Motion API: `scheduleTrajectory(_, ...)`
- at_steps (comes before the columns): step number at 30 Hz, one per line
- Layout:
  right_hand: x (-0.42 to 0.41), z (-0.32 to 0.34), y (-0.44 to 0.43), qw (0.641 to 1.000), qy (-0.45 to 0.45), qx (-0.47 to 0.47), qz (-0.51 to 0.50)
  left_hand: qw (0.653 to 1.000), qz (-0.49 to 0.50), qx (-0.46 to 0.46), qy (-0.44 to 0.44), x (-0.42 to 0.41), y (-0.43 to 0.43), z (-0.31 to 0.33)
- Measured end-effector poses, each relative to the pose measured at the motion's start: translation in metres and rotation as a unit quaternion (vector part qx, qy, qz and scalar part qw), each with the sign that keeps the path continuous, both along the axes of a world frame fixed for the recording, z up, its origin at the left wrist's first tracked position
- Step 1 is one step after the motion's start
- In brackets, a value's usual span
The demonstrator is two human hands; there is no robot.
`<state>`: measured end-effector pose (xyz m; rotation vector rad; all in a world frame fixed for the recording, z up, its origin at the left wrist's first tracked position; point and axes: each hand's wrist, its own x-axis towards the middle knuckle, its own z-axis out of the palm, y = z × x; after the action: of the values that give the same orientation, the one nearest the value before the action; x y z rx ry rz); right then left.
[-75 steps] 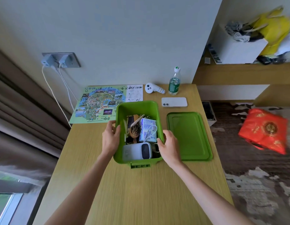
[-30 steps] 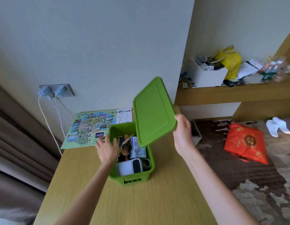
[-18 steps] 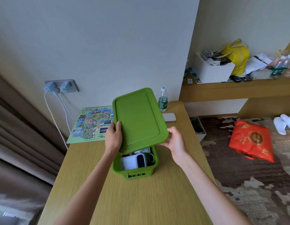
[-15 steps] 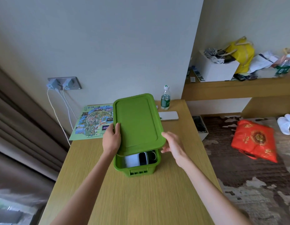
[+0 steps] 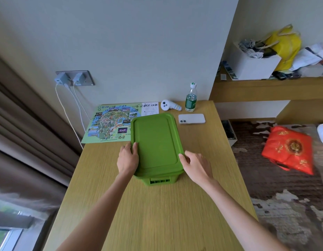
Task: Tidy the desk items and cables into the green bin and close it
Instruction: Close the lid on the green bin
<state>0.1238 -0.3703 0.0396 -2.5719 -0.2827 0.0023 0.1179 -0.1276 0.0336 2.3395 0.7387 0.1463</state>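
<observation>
The flat green plastic lid point(image 5: 155, 142) lay on the green plastic bin point(image 5: 160, 181) in the middle of the wooden desk point(image 5: 157, 211), the left hand point(image 5: 128, 158) and right hand point(image 5: 196, 164) each holding a side edge, and closing it likely needed a firm push down next.

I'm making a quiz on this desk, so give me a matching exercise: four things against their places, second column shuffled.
1 lid
2 phone
3 water bottle
4 map

A left of the green bin
B upright beside the white controller
C on the green bin
D just in front of the water bottle

Pairs: 1-C, 2-D, 3-B, 4-A
</observation>
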Motion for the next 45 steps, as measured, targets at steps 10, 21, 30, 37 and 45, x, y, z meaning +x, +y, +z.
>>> scheduleTrajectory(10, -0.008, -0.028, -0.007, 0.991, 0.006, 0.128, 0.036, 0.999, -0.026, -0.016, -0.034, -0.001, -0.001, -0.010)
scheduleTrajectory(21, -0.012, -0.039, 0.001, 0.953, 0.137, 0.271, -0.013, 0.999, -0.015, 0.031, -0.011, 0.000, -0.001, -0.017)
scheduleTrajectory(30, 0.053, -0.012, 0.036, 0.963, 0.149, 0.223, 0.010, 0.990, -0.129, 0.057, -0.009, 0.058, 0.011, 0.001)
scheduleTrajectory(37, 0.112, -0.011, 0.059, 0.996, 0.055, 0.047, 0.048, 0.957, -0.230, 0.175, -0.002, 0.089, 0.031, -0.005)
scheduleTrajectory(45, 0.119, -0.025, 0.063, 0.997, 0.015, 0.073, -0.001, 0.968, -0.213, 0.131, -0.025, 0.094, 0.031, -0.016)
